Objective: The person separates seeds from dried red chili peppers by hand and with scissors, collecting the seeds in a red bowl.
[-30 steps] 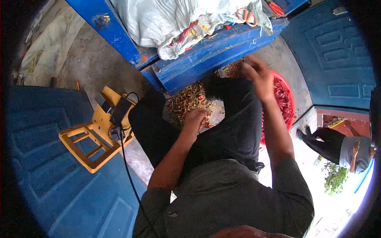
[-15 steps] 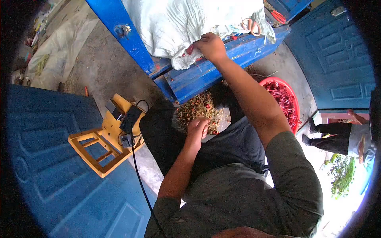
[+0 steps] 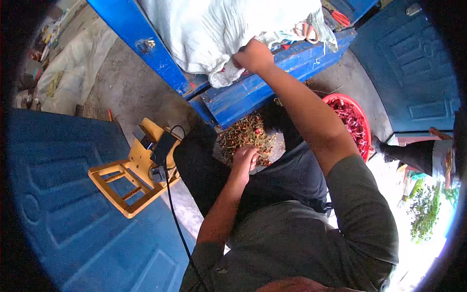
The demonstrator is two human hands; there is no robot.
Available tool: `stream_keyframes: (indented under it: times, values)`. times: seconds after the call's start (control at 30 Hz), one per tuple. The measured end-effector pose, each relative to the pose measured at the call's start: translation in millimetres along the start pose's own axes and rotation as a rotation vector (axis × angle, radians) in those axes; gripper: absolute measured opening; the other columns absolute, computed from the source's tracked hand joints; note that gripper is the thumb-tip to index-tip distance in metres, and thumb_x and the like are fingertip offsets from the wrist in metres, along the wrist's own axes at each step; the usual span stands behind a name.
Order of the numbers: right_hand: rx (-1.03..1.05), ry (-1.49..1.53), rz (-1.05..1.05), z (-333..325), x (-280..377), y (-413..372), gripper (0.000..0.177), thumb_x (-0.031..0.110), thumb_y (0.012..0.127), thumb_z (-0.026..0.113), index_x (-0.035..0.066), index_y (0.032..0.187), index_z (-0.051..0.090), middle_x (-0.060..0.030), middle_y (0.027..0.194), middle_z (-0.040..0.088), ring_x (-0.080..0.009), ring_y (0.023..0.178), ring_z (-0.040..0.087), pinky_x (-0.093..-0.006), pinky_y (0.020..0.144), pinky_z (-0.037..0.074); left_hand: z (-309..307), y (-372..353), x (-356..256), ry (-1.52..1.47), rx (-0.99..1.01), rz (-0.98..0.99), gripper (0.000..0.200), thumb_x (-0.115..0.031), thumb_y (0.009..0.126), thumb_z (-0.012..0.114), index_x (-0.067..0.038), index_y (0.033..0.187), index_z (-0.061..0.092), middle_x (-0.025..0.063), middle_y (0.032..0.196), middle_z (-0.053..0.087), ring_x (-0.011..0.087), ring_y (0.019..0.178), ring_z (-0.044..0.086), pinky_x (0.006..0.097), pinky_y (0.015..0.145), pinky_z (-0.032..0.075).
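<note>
My right hand [image 3: 254, 56] is at the mouth of a white woven sack [image 3: 194, 34] lying on a blue wooden bench [image 3: 277, 87]. Its fingers are curled down at the sack's edge, and what is in them is hidden. A little red shows under the sack's lip beside it. Low between my knees is my left hand [image 3: 244, 159], closed, with its fingers bent inward; I cannot make out what they hold. Just beyond it, a heap of dry chili stems and bits [image 3: 243, 138] lies on the floor.
A red basin [image 3: 366, 124] of dried red chilies [image 3: 349, 119] stands right of my legs. Pink-handled scissors [image 3: 307, 33] and a red-handled tool [image 3: 340, 18] lie on the bench. Left is a wooden chair [image 3: 127, 187] with a black cable. A person [image 3: 413, 155] is outside the doorway.
My right hand has shifted slightly left and its fingers have dipped further over the sack's edge, covering the red seen there. My left hand has hardly moved. The person outside has changed stance.
</note>
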State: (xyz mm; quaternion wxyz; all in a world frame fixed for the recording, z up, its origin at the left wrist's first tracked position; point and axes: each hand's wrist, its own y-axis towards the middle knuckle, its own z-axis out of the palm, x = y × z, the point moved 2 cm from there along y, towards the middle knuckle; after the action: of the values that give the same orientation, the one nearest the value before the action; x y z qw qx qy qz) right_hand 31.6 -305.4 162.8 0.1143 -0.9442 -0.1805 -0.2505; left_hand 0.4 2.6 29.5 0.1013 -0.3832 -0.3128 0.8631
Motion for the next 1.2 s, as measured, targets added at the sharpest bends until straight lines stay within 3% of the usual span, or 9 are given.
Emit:
stream_keyframes:
  times: [0.1, 0.2, 0.33, 0.63, 0.87, 0.97, 1.03, 1.13, 1.2]
  values:
    - [-0.099, 0.179, -0.055, -2, -18, -11, 0.044, 0.030, 0.077, 0.074, 0.001, 0.108, 0.065, -0.0217, 0.100, 0.070, -0.0341, 0.096, 0.069, -0.0400, 0.086, 0.054, -2, 0, 2, -0.005, -0.009, 0.011, 0.011, -0.020, 0.094, 0.060, -0.009, 0.092, 0.059, -0.0052, 0.063, 0.045, 0.0048, 0.048, 0.038, 0.0225, 0.043, 0.029]
    - [-0.114, 0.646, -0.246, -13, -30, -39, 0.048, 0.018, 0.085, 0.074, 0.002, 0.128, 0.058, -0.0085, 0.090, 0.070, -0.0140, 0.072, 0.064, -0.0292, 0.064, 0.052, 4, -4, -2, 0.039, -0.003, 0.007, 0.013, -0.022, 0.094, 0.060, -0.009, 0.092, 0.058, -0.0057, 0.063, 0.045, 0.0048, 0.048, 0.038, 0.0228, 0.043, 0.029]
    - [-0.082, 1.045, -0.086, -14, -50, -61, 0.035, 0.015, 0.087, 0.072, 0.008, 0.119, 0.062, -0.0015, 0.088, 0.067, -0.0069, 0.065, 0.058, -0.0231, 0.053, 0.041, 5, 3, 3, 0.051, 0.017, -0.005, 0.013, -0.022, 0.093, 0.060, -0.009, 0.092, 0.058, -0.0056, 0.063, 0.044, 0.0048, 0.049, 0.037, 0.0229, 0.043, 0.029]
    - [0.152, 1.234, 0.154, 27, -123, -164, 0.023, 0.016, 0.089, 0.070, 0.007, 0.108, 0.062, -0.0006, 0.091, 0.068, -0.0093, 0.073, 0.062, -0.0224, 0.056, 0.045, 2, 9, 11, 0.048, -0.026, -0.036, 0.018, -0.020, 0.094, 0.058, -0.003, 0.101, 0.060, -0.0039, 0.064, 0.047, 0.0063, 0.049, 0.039, 0.0245, 0.044, 0.031]
    - [0.735, 0.841, 0.049, 60, -160, -236, 0.024, 0.008, 0.083, 0.078, 0.001, 0.103, 0.066, -0.0052, 0.095, 0.070, -0.0126, 0.084, 0.067, -0.0275, 0.070, 0.055, 7, 14, 10, 0.081, -0.065, -0.026, 0.016, -0.023, 0.097, 0.055, -0.008, 0.102, 0.059, -0.0015, 0.075, 0.054, 0.0091, 0.058, 0.049, 0.0257, 0.049, 0.039]
    - [0.684, 1.055, -0.186, 83, -144, -246, 0.023, 0.001, 0.082, 0.077, 0.002, 0.103, 0.067, -0.0052, 0.094, 0.070, -0.0121, 0.087, 0.067, -0.0273, 0.075, 0.054, 0, 25, 16, 0.027, -0.094, -0.019, 0.022, -0.027, 0.097, 0.053, -0.007, 0.103, 0.061, 0.0013, 0.078, 0.060, 0.0118, 0.060, 0.056, 0.0267, 0.047, 0.044]
    - [0.687, 1.090, -0.101, 88, -135, -249, 0.022, -0.005, 0.082, 0.074, 0.003, 0.102, 0.067, -0.0058, 0.093, 0.069, -0.0117, 0.089, 0.067, -0.0279, 0.079, 0.054, -8, 29, 21, -0.002, -0.109, -0.020, 0.025, -0.028, 0.096, 0.053, -0.005, 0.101, 0.062, 0.0021, 0.076, 0.061, 0.0130, 0.058, 0.058, 0.0272, 0.044, 0.045]
    - [0.387, 0.763, -0.434, 77, -122, -249, 0.024, 0.005, 0.080, 0.078, 0.006, 0.101, 0.068, -0.0080, 0.097, 0.069, -0.0187, 0.086, 0.069, -0.0315, 0.076, 0.054, -22, 35, 29, -0.097, -0.219, 0.027, 0.027, -0.031, 0.098, 0.050, -0.008, 0.102, 0.063, 0.0031, 0.079, 0.061, 0.0136, 0.058, 0.058, 0.0275, 0.042, 0.044]
    - [0.412, 0.625, -0.326, 86, -125, -253, 0.024, 0.016, 0.080, 0.078, 0.009, 0.100, 0.068, -0.0076, 0.098, 0.069, -0.0225, 0.089, 0.068, -0.0363, 0.077, 0.054, -35, 37, 40, -0.143, -0.251, -0.101, 0.029, -0.032, 0.098, 0.048, -0.009, 0.105, 0.063, 0.0046, 0.086, 0.062, 0.0152, 0.062, 0.060, 0.0281, 0.043, 0.045]
